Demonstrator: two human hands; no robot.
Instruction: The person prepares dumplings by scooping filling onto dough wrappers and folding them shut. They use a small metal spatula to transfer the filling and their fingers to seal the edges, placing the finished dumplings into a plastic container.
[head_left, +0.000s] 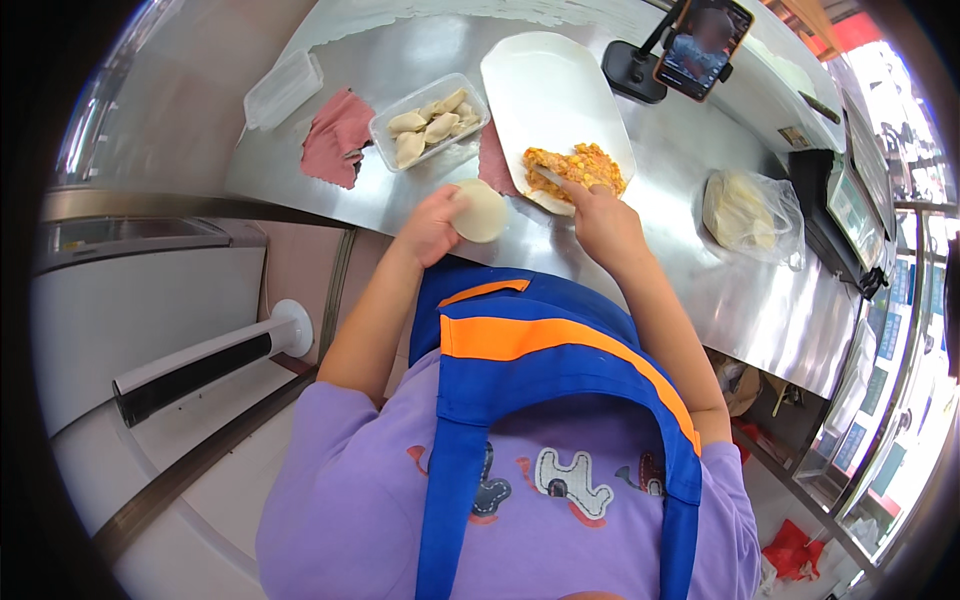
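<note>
A round dough wrapper is pinched in my left hand by its left side, over the front edge of the steel counter. My right hand grips a flat metal utensil, whose far part rests in an orange and yellow filling. That filling lies at the near end of a long white platter. Left of the platter, a clear plastic container holds several folded dumplings. The utensil's tip is hidden in the filling.
A pink cloth and an upside-down plastic tub lie at the left. A phone on a stand stands behind the platter. To the right are a bag of wrappers and a black-framed device.
</note>
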